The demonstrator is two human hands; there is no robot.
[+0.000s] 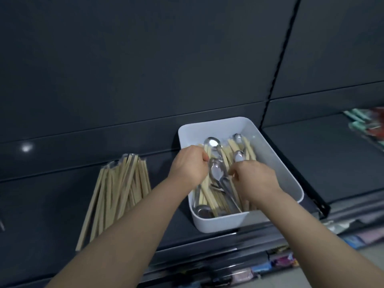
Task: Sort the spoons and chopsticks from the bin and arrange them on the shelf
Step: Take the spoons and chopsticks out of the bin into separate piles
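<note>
While both hands were down inside the white bin (220,223) at the right end of the shelf (52,204), notes from the head view:

- **Left hand** (188,165): curled, pinching chopsticks (209,196) near their far ends.
- **Right hand** (253,179): curled, apparently round the handle of a spoon (239,156), bowl pointing away.
- **Bin contents:** stock lay lengthwise, front to back, with spoons (216,173) crossed over the sticks between the two hands.
- **Chopstick pile** (118,188): fanned toward the shelf's left on the same axis, well apart from the bin, and the left hand was nearer it.
- **Likely snag:** crossed spoons dragging up with the sticks.
- **Far right:** packaged goods (367,125).
</note>
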